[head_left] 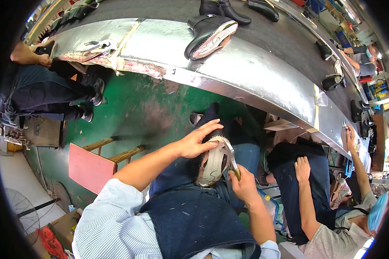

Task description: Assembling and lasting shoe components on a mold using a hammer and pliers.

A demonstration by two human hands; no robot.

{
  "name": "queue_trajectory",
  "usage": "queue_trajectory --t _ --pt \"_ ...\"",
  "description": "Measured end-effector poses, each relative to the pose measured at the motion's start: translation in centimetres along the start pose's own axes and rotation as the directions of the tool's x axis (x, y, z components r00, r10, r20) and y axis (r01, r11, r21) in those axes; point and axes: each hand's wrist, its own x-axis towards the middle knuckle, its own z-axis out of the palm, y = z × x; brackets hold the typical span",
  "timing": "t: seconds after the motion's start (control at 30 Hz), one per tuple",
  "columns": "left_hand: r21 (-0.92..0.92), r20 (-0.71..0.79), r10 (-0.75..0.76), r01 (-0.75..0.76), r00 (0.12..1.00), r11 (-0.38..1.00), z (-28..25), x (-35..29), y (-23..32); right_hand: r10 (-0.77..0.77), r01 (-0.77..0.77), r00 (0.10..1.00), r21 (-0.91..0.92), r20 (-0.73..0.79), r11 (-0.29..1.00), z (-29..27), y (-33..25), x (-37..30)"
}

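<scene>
An upturned black boot [212,166] rests on my lap with its pale, unfinished underside facing up. Its rim shows a jagged edge, and a dark curved mark is drawn on the sole. My left hand [199,140] grips the boot at its far end, thumb across the edge. In my right hand [243,183] are pincers [232,159] with a curved silver head and a yellowish handle. The pincers' head lies against the right edge of the sole; whether its jaws bite on anything is too small to tell.
A similar boot [209,36] lies on the metal-edged bench [255,73] ahead, and another black boot [224,11] stands behind it. Pliers [97,46] lie further left. A pink-topped stool [90,168] is at my left. Co-workers sit on both sides, one person's hand [303,169] close at right.
</scene>
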Motion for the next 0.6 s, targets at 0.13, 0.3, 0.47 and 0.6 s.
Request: queue_trajectory --t 0.13,0.3,0.47,0.6 --pt "-0.060 0.146 -0.021 0.030 0.989 0.998 -1.5 0.1 -0.3 -0.202 0.182 0.953 -0.106 -0.226 0.978 1.5 0.5 0.2" --pt "-0.086 0.159 -0.025 0.039 0.987 0.996 -1.4 0.2 0.6 0.053 -0.086 0.993 -0.321 -0.108 0.943 0.5 -2.2 -2.1" --pt "-0.108 -0.146 -0.144 0.129 0.979 0.986 1.5 0.6 0.7 0.110 -0.104 0.994 -0.246 0.009 0.964 -1.9 -4.3 -1.9" --pt "-0.081 -0.143 -0.107 0.096 0.984 0.992 1.3 0.7 0.2 0.352 -0.365 0.916 0.038 0.195 0.930 -3.2 -4.8 -1.9"
